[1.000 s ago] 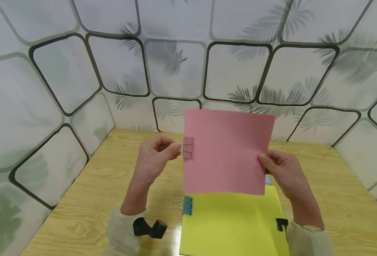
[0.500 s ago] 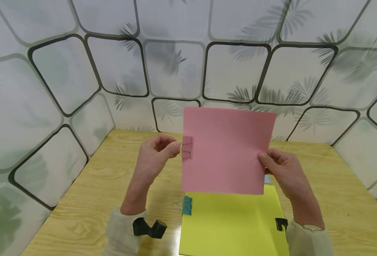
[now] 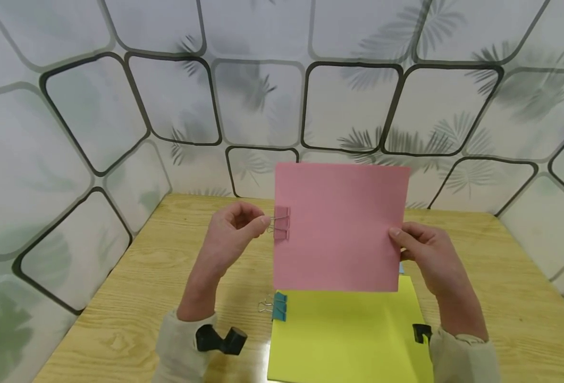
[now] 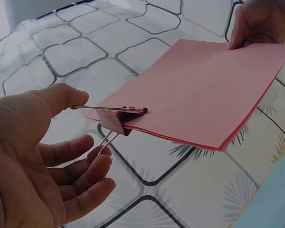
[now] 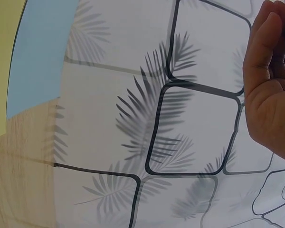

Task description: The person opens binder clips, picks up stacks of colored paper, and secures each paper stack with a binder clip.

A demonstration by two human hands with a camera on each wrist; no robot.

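Note:
A stack of pink paper [image 3: 341, 229] is held up above the table in the head view, facing me. On its left edge sits a pink binder clip [image 3: 282, 223] with wire handles. My left hand [image 3: 236, 231] pinches those handles; in the left wrist view the thumb presses the upper handle [image 4: 109, 109], and curled fingers meet the lower one. The right hand [image 3: 422, 247] grips the stack's right edge, thumb in front, its other fingers partly hidden behind. At the edge of the right wrist view, part of this hand [image 5: 270, 90] shows.
Below the pink paper, a yellow stack [image 3: 348, 335] lies on the wooden table [image 3: 133, 298], with a teal binder clip [image 3: 279, 307] on its left edge. Light blue paper [image 5: 40, 52] shows beyond the yellow. A patterned wall covering [image 3: 262, 106] encloses the back and sides.
The pink stack shifts only a few pixels, its right edge drawing slightly inward and down. Both hands keep their hold on the clip handles and the paper.

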